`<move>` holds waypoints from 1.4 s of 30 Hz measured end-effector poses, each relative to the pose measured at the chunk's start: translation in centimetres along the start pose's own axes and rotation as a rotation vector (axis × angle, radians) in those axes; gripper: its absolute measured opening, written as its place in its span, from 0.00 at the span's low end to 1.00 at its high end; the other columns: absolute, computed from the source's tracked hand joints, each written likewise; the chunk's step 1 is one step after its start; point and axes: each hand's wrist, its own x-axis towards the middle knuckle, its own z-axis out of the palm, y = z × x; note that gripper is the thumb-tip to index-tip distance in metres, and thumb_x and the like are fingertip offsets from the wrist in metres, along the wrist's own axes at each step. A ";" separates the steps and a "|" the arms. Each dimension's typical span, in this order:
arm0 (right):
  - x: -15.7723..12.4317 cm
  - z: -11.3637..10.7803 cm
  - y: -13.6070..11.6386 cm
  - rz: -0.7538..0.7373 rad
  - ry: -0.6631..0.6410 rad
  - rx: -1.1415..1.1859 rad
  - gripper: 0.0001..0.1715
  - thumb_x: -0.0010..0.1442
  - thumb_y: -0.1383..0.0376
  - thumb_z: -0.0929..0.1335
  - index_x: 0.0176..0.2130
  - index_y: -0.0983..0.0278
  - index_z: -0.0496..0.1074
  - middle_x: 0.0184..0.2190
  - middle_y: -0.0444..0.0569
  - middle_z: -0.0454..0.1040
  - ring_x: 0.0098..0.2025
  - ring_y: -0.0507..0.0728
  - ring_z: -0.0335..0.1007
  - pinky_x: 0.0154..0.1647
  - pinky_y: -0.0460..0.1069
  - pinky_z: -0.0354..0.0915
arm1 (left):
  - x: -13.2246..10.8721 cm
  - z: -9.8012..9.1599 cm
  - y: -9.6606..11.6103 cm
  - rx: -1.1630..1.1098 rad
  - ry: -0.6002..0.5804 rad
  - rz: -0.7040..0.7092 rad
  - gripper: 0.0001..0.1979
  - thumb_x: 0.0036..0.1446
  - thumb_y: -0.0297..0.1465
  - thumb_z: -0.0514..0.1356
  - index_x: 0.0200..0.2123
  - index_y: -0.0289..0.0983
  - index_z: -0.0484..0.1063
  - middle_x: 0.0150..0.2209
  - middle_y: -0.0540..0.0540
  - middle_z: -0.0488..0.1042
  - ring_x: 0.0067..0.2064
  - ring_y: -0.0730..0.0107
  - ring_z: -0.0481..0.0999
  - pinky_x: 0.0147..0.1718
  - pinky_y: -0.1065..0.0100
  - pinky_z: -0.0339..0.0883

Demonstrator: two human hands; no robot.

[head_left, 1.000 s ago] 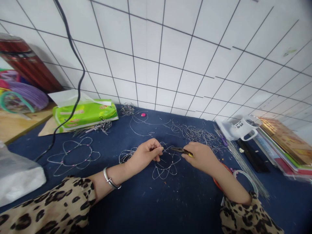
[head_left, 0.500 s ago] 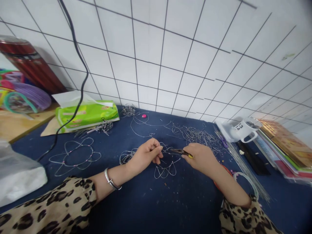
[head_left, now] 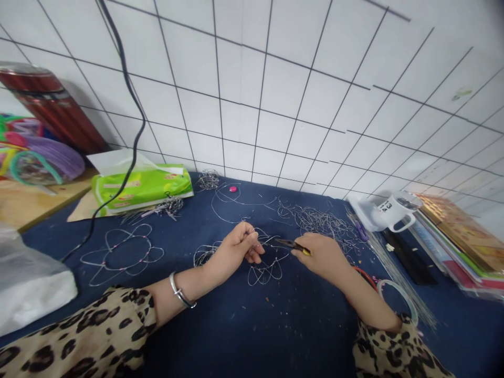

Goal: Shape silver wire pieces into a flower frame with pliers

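Observation:
Near the middle of the blue cloth, my left hand pinches a looped wire flower between thumb and fingers. Its thin silver petals hang below and to the right of the fingertips. My right hand grips a pair of pliers with yellow and black handles. The dark plier tips point left, close to the wire; whether they clamp it is too small to tell. Behind my left wrist sits a bundle of wire loops. A second wire flower with pink beads lies flat on the left.
Tangled wire lies behind my right hand, with straight wires further right. A white mug and stacked books stand right. Left are a green tissue pack, a black cable and a plastic bag.
The wire flower has shifted slightly left and tilted in my left hand. The pliers have moved a little, staying near the wire. The camera view has shifted slightly.

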 end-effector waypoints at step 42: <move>-0.2 0.3 -1.2 -0.039 0.064 -0.052 0.09 0.57 0.60 0.63 0.32 0.62 0.69 0.29 0.46 0.68 0.36 0.53 0.62 0.37 0.48 0.55 | 0.5 -0.5 0.1 0.414 -0.025 0.122 0.04 0.58 0.30 0.51 0.32 0.38 0.63 0.22 0.52 0.71 0.22 0.76 0.69 0.25 0.72 0.62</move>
